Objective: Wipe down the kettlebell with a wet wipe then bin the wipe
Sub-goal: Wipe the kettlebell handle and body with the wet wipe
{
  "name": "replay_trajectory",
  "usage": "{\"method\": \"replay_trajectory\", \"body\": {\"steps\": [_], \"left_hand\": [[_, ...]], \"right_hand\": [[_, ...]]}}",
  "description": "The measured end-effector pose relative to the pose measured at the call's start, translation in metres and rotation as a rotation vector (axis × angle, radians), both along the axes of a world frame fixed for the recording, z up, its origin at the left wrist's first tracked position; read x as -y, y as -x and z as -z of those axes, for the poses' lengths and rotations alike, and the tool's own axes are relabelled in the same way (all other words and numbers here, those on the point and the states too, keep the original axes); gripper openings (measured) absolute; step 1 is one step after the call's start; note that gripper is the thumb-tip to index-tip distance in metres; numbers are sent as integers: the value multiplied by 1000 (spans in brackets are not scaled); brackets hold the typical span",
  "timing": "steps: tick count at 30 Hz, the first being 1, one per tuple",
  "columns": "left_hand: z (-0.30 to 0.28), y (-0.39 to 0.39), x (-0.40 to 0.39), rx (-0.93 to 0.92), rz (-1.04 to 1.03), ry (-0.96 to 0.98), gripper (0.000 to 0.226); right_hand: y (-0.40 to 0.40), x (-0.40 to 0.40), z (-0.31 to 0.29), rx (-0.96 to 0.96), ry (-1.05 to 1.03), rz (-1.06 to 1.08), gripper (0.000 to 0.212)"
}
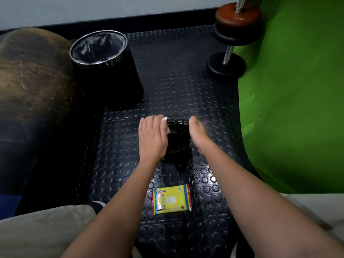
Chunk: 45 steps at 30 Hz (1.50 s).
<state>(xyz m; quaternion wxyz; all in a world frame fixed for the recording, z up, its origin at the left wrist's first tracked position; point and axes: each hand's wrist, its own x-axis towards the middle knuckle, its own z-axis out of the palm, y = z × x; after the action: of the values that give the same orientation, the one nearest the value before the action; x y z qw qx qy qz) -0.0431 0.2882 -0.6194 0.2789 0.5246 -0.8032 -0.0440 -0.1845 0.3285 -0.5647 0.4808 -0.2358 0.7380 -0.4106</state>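
Down on the studded black rubber floor mat (173,75), a black kettlebell (178,138) sits between the person's two hands, its glossy handle across the top and its dark body below. On its left side lies the left hand (151,136), fingers curved over a white wet wipe (165,119); only a small corner of the wipe shows beyond the fingertips and along the thumb, pressed against the left end of the handle. On the opposite side the right hand (198,135) cups the kettlebell, its fingers bent round the far right edge of the handle so the grasp looks firm, though the fingertips themselves are hidden behind the iron. Both bare forearms reach in from the bottom of the view. Nearer the person, just below the kettlebell, a yellow wet-wipe packet (172,199) with red and blue edges lies flat on the mat. Up and to the left, well apart from the hands, stands a black waste bin (109,71) with a chrome rim and a grey liner. Beside it on the far left bulges a large brown exercise ball (33,81). At the upper right a dumbbell (231,40) with black and brown plates leans against a bright green sheet (294,99). Pale trouser knees (42,229) fill the lower corners.
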Motion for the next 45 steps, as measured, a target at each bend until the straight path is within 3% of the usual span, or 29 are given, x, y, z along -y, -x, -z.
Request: {"method": "replay_trajectory", "body": {"steps": [9,13,16,19,22,27,34,38,42,45], "left_hand": [[-3,6,8,-573,-258,-351,34],[-4,1,20,-904,-427,-682,32],[-3,-11,34,-949,-482,-903,38],[-7,-15,41,-911,-460,-1014,33],[-16,-14,44,-732,-440,-975,35],[-33,-2,41,-184,-216,-651,43],[-39,28,18,296,-27,-222,45],[-21,32,-7,158,18,-26,35],[-8,14,-14,119,85,-15,38],[-1,1,-9,23,39,-49,38]], "right_hand": [[0,3,4,27,25,29,53],[0,3,5,26,31,29,53],[-1,3,3,18,27,25,52],[-2,3,1,19,-3,17,51],[-3,2,0,26,2,13,46],[0,1,0,29,-12,49,52],[0,0,0,27,-13,66,50],[-2,0,-2,4,-6,35,44],[-3,-1,-2,-6,-8,32,35],[-4,-1,-4,-13,3,-4,42]]}}
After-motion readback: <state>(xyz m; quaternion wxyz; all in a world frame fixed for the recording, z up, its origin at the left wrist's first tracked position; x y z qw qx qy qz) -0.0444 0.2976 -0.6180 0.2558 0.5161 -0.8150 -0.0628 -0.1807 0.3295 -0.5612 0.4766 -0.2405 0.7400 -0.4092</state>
